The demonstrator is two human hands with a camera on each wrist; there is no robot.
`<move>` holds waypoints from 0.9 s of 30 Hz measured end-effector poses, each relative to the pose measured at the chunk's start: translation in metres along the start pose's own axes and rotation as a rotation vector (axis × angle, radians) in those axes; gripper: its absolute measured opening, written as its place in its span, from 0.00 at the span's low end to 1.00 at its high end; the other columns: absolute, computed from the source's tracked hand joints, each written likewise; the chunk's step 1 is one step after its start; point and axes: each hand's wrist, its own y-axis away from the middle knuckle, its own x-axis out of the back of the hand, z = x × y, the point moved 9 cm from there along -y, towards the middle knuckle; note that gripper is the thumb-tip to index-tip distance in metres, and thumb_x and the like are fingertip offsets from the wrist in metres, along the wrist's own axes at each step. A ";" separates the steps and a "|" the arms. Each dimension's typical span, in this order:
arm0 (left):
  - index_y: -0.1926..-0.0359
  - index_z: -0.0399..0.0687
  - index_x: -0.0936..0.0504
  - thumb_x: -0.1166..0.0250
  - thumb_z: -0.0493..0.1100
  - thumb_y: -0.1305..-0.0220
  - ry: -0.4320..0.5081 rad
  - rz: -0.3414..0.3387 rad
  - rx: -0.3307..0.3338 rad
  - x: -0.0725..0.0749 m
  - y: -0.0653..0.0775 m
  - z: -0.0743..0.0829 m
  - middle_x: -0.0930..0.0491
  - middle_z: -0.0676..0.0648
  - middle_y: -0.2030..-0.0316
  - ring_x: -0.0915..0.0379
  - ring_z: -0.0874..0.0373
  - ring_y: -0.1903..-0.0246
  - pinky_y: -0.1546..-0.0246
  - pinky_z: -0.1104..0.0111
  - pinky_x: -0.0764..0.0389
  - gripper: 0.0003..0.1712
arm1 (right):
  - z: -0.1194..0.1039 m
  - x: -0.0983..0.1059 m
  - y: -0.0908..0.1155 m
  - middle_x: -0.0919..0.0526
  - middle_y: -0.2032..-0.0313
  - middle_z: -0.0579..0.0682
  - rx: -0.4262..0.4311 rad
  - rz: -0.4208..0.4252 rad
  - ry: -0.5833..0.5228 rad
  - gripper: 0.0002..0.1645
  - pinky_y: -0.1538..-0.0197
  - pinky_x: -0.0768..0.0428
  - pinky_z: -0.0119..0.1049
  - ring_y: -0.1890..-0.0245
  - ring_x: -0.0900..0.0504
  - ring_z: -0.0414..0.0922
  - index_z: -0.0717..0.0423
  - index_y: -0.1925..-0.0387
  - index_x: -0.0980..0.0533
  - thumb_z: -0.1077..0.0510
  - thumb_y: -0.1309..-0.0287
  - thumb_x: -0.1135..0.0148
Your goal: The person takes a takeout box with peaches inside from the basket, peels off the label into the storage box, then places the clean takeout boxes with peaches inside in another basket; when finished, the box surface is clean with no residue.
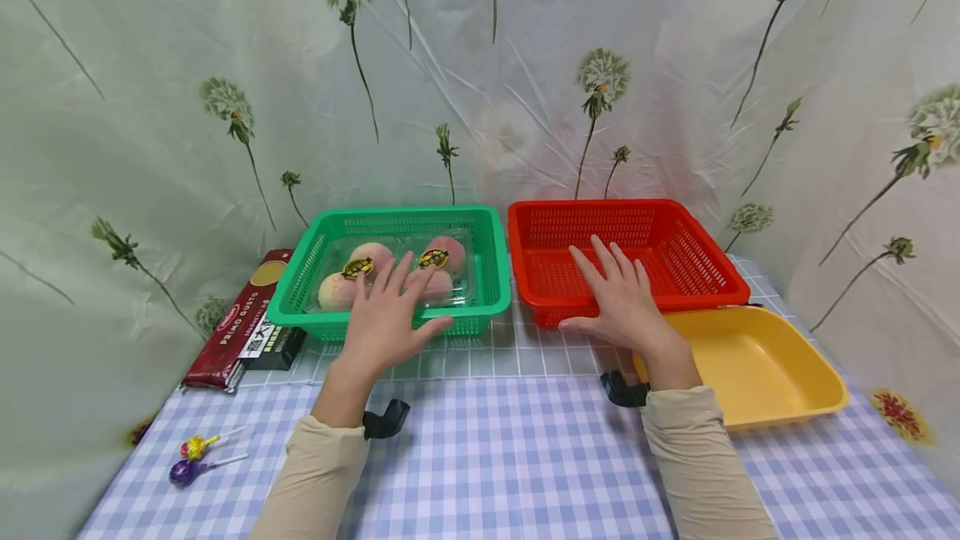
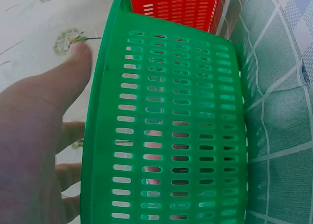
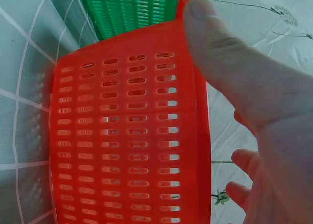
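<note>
My left hand [image 1: 386, 323] hovers over the front rim of a green basket [image 1: 497, 273], fingers spread and holding nothing. Inside that basket lie clear plastic packs of peaches [image 1: 339, 292] with dark round labels, partly covered by the fingers. My right hand [image 1: 626, 307] is spread the same way over the front edge of a red basket [image 1: 547, 227], which shows a bare perforated floor. In the left wrist view the thumb [image 2: 73, 77] stands beside the green basket's rim. The right wrist view has the thumb [image 3: 210, 38] close to the red rim; whether it touches, I cannot tell.
A yellow tray [image 1: 750, 373] stands at the right, against the red basket. Left of the green basket lie a dark red coffee pack [image 1: 232, 332] and a black box [image 1: 277, 344]. Two lollipops, yellow [image 1: 197, 447] and purple [image 1: 187, 471], lie at the front left on the checked cloth [image 1: 487, 457].
</note>
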 end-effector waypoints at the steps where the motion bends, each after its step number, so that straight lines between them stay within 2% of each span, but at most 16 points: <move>1: 0.23 0.61 0.41 0.39 0.72 0.39 0.017 0.007 0.009 0.000 0.000 -0.002 0.48 0.42 0.22 0.54 0.39 0.23 0.28 0.34 0.54 0.48 | -0.001 0.000 0.000 0.61 0.20 0.58 0.003 0.007 -0.009 0.71 0.25 0.60 0.68 0.22 0.61 0.64 0.43 0.20 0.56 0.35 0.57 0.24; 4: 0.24 0.58 0.38 0.39 0.69 0.36 0.079 0.043 0.044 0.004 0.001 -0.008 0.47 0.41 0.22 0.51 0.38 0.24 0.28 0.34 0.52 0.45 | -0.005 0.001 0.000 0.59 0.20 0.58 0.023 0.036 -0.047 0.70 0.25 0.56 0.68 0.22 0.58 0.63 0.43 0.20 0.55 0.36 0.56 0.24; 7: 0.27 0.53 0.34 0.38 0.64 0.34 0.144 0.125 0.077 0.012 0.002 -0.017 0.41 0.40 0.25 0.45 0.39 0.26 0.30 0.34 0.47 0.40 | -0.011 0.004 -0.001 0.56 0.21 0.57 0.048 0.081 -0.148 0.65 0.28 0.45 0.69 0.23 0.54 0.62 0.43 0.20 0.53 0.40 0.52 0.24; 9: 0.30 0.50 0.30 0.36 0.59 0.34 0.190 0.208 0.104 0.021 0.003 -0.026 0.36 0.40 0.27 0.39 0.39 0.29 0.31 0.36 0.42 0.37 | -0.016 0.006 -0.002 0.54 0.21 0.55 0.057 0.110 -0.260 0.61 0.32 0.37 0.69 0.24 0.51 0.61 0.42 0.21 0.51 0.43 0.49 0.26; 12: 0.33 0.46 0.27 0.34 0.52 0.34 0.264 0.314 0.168 0.031 0.005 -0.044 0.32 0.38 0.31 0.35 0.38 0.32 0.32 0.37 0.40 0.32 | -0.027 0.009 -0.001 0.51 0.21 0.53 0.073 0.153 -0.453 0.55 0.35 0.32 0.67 0.24 0.49 0.58 0.43 0.22 0.48 0.48 0.44 0.28; 16: 0.34 0.44 0.26 0.35 0.48 0.32 0.344 0.387 0.303 0.038 0.012 -0.076 0.33 0.36 0.30 0.38 0.36 0.31 0.30 0.38 0.43 0.28 | -0.052 0.007 -0.005 0.42 0.24 0.52 0.113 0.172 -0.717 0.45 0.31 0.32 0.61 0.25 0.41 0.55 0.44 0.25 0.43 0.53 0.39 0.32; 19: 0.35 0.44 0.26 0.38 0.49 0.30 0.379 0.423 0.411 0.041 0.019 -0.101 0.33 0.37 0.30 0.40 0.36 0.30 0.29 0.38 0.44 0.27 | -0.075 0.003 -0.015 0.38 0.27 0.52 0.146 0.139 -0.881 0.40 0.31 0.30 0.57 0.28 0.34 0.54 0.45 0.26 0.41 0.55 0.36 0.36; 21: 0.35 0.44 0.26 0.40 0.49 0.30 0.379 0.446 0.481 0.044 0.025 -0.115 0.33 0.37 0.30 0.40 0.36 0.30 0.29 0.38 0.44 0.26 | -0.091 -0.002 -0.024 0.38 0.27 0.51 0.163 0.093 -0.951 0.38 0.32 0.28 0.56 0.28 0.33 0.54 0.44 0.26 0.41 0.56 0.34 0.37; 25: 0.36 0.43 0.24 0.43 0.49 0.28 0.357 0.485 0.600 0.047 0.039 -0.137 0.31 0.38 0.31 0.38 0.36 0.31 0.30 0.39 0.43 0.25 | -0.117 -0.015 -0.041 0.41 0.25 0.46 0.159 -0.022 -0.989 0.37 0.33 0.28 0.57 0.26 0.37 0.51 0.40 0.26 0.42 0.53 0.32 0.39; 27: 0.37 0.42 0.23 0.43 0.49 0.28 0.353 0.493 0.642 0.046 0.043 -0.145 0.30 0.39 0.31 0.38 0.37 0.31 0.31 0.40 0.42 0.24 | -0.125 -0.022 -0.049 0.42 0.25 0.44 0.123 -0.068 -0.989 0.37 0.33 0.28 0.58 0.25 0.40 0.50 0.37 0.26 0.42 0.51 0.32 0.40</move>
